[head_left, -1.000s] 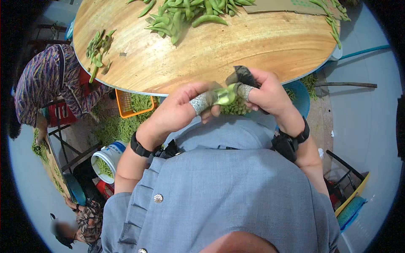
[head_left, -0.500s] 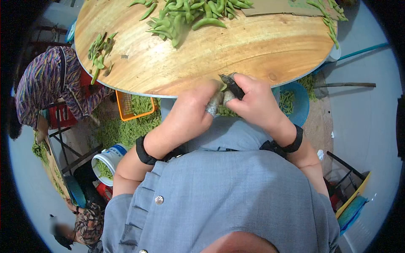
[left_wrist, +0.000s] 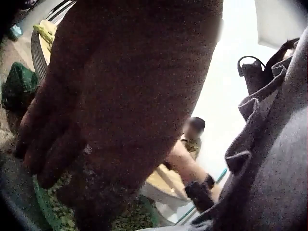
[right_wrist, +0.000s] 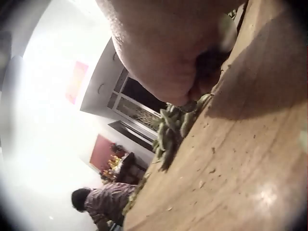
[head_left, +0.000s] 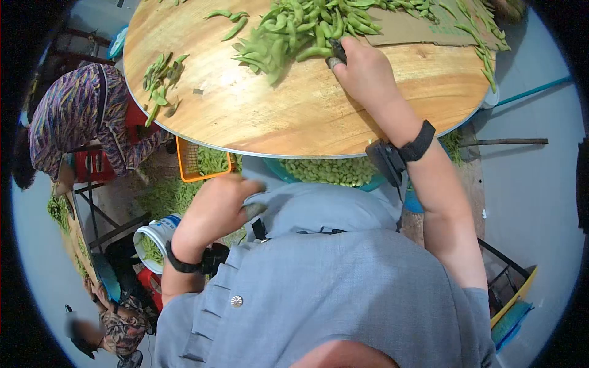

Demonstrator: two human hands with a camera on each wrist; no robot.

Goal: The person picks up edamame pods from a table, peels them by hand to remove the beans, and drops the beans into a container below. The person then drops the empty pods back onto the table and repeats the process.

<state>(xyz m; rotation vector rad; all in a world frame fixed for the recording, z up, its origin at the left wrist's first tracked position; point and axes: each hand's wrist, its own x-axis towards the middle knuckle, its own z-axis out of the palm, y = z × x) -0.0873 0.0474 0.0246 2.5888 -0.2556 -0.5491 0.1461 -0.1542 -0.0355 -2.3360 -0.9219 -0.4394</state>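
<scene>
In the head view the right hand (head_left: pixel 368 70) reaches over the wooden table (head_left: pixel 294 116) to the near edge of a heap of green pods (head_left: pixel 285 37); its thumb and fingers hold a dark object (head_left: pixel 338 51). Whether it also pinches a pod cannot be told. The left hand (head_left: pixel 215 205) hangs in front of the lap, left of a green basin (head_left: pixel 374 183) of shelled beans (head_left: pixel 334 172). Its wrapped thumb stands apart from the fingers and nothing shows in it. The right wrist view shows the right hand (right_wrist: pixel 168 53) low beside pods (right_wrist: pixel 168 132).
Cardboard (head_left: pixel 417 30) lies at the table's far right, and a small pod cluster (head_left: pixel 161 86) at its left. An orange basket (head_left: pixel 184 161) and a white bucket (head_left: pixel 161 232) of pods stand on the floor at left. Two other people sit or bend at the left.
The hands have moved apart from their meeting place at the table's near edge. The right hand went forward to the heap, the left back toward the lap; the basin of beans is uncovered.
</scene>
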